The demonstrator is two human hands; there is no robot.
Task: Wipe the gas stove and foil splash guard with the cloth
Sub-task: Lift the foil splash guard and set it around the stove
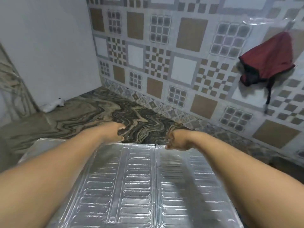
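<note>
- Silver embossed foil splash guard (139,186): folding panels with ribbed pattern, filling the frame from centre to 6 o'clock; judged very light, thin, easily dented, its edges possibly sharp.
- Left hand (116,131): at 11 o'clock of the guard's far edge, fingers curled over that edge, apparently gripping it.
- Right hand (175,140): at 1 o'clock of the same edge, fingers closed around the rim.
- Best hold, by judgement: the far rim, both hands well apart, light pressure.
- Brown-and-black swirled stone counter (98,112): open room toward 12 o'clock and 10 o'clock.
- Patterned tile wall (164,55): bounds the counter from 12 to 3 o'clock.
- Dark red cloth (269,60): hanging on the wall at 2 o'clock, unheld.
- Gas stove: not visible.
</note>
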